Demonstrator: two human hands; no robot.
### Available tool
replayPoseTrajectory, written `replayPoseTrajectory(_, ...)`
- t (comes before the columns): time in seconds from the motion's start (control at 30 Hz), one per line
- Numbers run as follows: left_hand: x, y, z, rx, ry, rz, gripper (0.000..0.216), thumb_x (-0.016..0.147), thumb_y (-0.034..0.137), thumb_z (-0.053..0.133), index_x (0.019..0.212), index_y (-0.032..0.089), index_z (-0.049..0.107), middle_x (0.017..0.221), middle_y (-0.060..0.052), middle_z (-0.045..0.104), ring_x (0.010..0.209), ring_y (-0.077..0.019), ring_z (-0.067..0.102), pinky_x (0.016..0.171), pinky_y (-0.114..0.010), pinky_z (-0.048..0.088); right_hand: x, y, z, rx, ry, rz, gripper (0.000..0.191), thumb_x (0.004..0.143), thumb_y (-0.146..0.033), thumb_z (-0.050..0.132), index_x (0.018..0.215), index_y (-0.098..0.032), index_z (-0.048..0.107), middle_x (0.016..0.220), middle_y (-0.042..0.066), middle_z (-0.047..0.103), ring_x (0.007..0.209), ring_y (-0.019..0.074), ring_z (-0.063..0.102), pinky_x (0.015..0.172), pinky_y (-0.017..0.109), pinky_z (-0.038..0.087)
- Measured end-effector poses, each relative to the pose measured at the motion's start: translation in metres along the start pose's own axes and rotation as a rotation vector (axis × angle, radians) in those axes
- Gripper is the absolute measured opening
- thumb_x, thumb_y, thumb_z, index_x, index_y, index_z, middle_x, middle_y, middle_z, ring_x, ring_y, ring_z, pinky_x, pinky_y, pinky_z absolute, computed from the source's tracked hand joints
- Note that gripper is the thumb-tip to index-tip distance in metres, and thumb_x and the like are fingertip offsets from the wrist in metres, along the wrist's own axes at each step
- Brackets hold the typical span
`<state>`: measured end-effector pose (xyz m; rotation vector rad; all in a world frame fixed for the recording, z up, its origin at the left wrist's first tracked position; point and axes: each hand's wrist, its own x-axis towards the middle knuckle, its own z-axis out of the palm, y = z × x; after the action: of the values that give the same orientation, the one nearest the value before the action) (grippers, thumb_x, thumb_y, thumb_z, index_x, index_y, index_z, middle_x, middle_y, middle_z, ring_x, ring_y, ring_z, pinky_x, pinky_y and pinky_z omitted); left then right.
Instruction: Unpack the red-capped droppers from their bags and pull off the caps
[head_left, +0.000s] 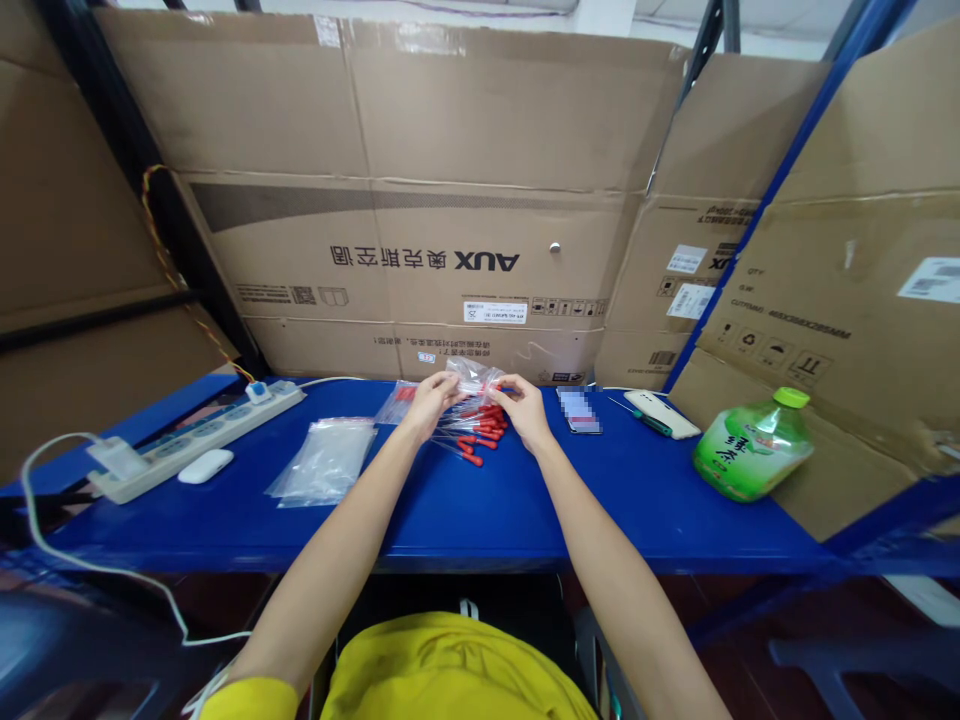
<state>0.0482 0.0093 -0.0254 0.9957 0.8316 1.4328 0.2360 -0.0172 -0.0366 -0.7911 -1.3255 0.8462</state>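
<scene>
Left hand (433, 400) and right hand (525, 408) are pinched on opposite sides of one clear bag (472, 374), held up just above the far part of the blue tabletop (480, 515). On that surface, to the left, a flat stack of clear bags (326, 462) lies untouched, so many bags appear to be left. Between the forearms is a loose heap of red-tipped clear sticks (487, 433), not yet bagged by the look of it; I judge the work well short of finished. Just beside the left hand lies a smaller bag (391, 406) showing red, perhaps one already done, though contents and print cannot be told apart. Red also shows by the right fingertips; whether it is inside the held bag is unclear.
</scene>
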Motion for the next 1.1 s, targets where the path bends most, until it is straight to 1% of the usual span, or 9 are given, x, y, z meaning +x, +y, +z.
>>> replayPoseTrajectory(0.1, 0.004, 0.001, -0.005, 0.076, 0.134, 0.03, 0.01, 0.084, 0.021, 0.073, 0.088, 0.014, 0.067, 0.081, -0.002, 0.065, 0.068, -0.0113, 0.065, 0.07, -0.026, 0.059, 0.0, -0.002, -0.002, -0.003, 0.032, 0.005, 0.032, 0.072, -0.045, 0.081, 0.09, -0.021, 0.071, 0.095, 0.006, 0.075, 0.082, 0.0205, 0.069, 0.079, 0.034, 0.056)
replayPoseTrajectory(0.23, 0.008, 0.005, -0.015, 0.245, 0.446, 0.143, 0.009, 0.09, 0.025, 0.063, 0.094, 0.017, 0.065, 0.08, -0.001, 0.066, 0.06, -0.0129, 0.064, 0.064, -0.027, 0.056, 0.003, 0.0, -0.006, -0.079, 0.11, -0.016, 0.029, 0.073, -0.043, 0.077, 0.089, -0.02, 0.071, 0.093, 0.006, 0.075, 0.08, 0.0199, 0.067, 0.075, 0.032, 0.055)
replayPoseTrajectory(0.33, 0.006, 0.011, -0.021, 0.424, 0.64, 0.306, 0.013, 0.093, 0.028, 0.058, 0.1, 0.02, 0.066, 0.081, -0.001, 0.068, 0.063, -0.015, 0.066, 0.068, -0.026, 0.053, 0.003, 0.003, -0.009, -0.176, 0.143, -0.019, 0.023, 0.074, -0.039, 0.074, 0.088, -0.02, 0.071, 0.088, 0.005, 0.075, 0.073, 0.0192, 0.066, 0.07, 0.031, 0.054)
replayPoseTrajectory(0.43, -0.001, 0.018, -0.021, 0.546, 0.734, 0.452, 0.013, 0.094, 0.027, 0.057, 0.101, 0.021, 0.066, 0.088, -0.002, 0.071, 0.073, -0.016, 0.067, 0.077, -0.026, 0.05, 0.001, 0.005, -0.009, -0.281, 0.127, -0.006, 0.019, 0.077, -0.036, 0.07, 0.089, -0.022, 0.072, 0.087, 0.003, 0.075, 0.065, 0.0178, 0.065, 0.066, 0.03, 0.052)
replayPoseTrajectory(0.5, -0.005, 0.021, -0.019, 0.554, 0.73, 0.488, 0.012, 0.093, 0.026, 0.058, 0.102, 0.021, 0.065, 0.089, -0.002, 0.071, 0.072, -0.0154, 0.066, 0.077, -0.025, 0.049, -0.002, 0.005, -0.007, -0.337, 0.074, -0.014, 0.018, 0.079, -0.035, 0.069, 0.091, -0.023, 0.073, 0.087, 0.002, 0.076, 0.063, 0.0174, 0.064, 0.065, 0.031, 0.052)
replayPoseTrajectory(0.67, -0.003, 0.02, -0.016, 0.425, 0.689, 0.431, 0.017, 0.091, 0.028, 0.059, 0.105, 0.021, 0.064, 0.076, 0.001, 0.066, 0.059, -0.0141, 0.062, 0.065, -0.025, 0.047, -0.004, 0.009, -0.003, -0.472, -0.087, -0.099, 0.013, 0.081, -0.032, 0.068, 0.09, -0.026, 0.076, 0.077, 0.0, 0.074, 0.064, 0.0181, 0.061, 0.068, 0.031, 0.049)
replayPoseTrajectory(0.8, 0.002, 0.013, -0.016, 0.352, 0.655, 0.397, 0.019, 0.089, 0.032, 0.062, 0.104, 0.02, 0.063, 0.078, 0.0, 0.067, 0.061, -0.0144, 0.065, 0.064, -0.025, 0.049, -0.004, 0.016, -0.002, -0.515, -0.1, -0.115, 0.013, 0.08, -0.029, 0.069, 0.09, -0.027, 0.078, 0.079, 0.0, 0.074, 0.063, 0.0175, 0.055, 0.07, 0.032, 0.048)
replayPoseTrajectory(0.97, -0.001, 0.006, -0.006, 0.286, 0.562, 0.323, 0.016, 0.086, 0.029, 0.064, 0.099, 0.02, 0.062, 0.076, 0.0, 0.066, 0.062, -0.0157, 0.066, 0.063, -0.026, 0.052, -0.005, 0.017, -0.003, -0.586, -0.127, -0.136, 0.014, 0.081, -0.028, 0.07, 0.091, -0.027, 0.079, 0.089, 0.002, 0.075, 0.069, 0.018, 0.058, 0.075, 0.033, 0.048)
replayPoseTrajectory(1.1, -0.003, 0.003, 0.003, 0.25, 0.458, 0.283, 0.017, 0.083, 0.026, 0.067, 0.097, 0.019, 0.061, 0.075, 0.001, 0.064, 0.057, -0.014, 0.063, 0.059, -0.026, 0.052, -0.007, 0.011, 0.0, -0.619, -0.089, -0.127, 0.016, 0.084, -0.037, 0.074, 0.096, -0.028, 0.079, 0.091, 0.003, 0.076, 0.073, 0.0198, 0.062, 0.077, 0.033, 0.047)
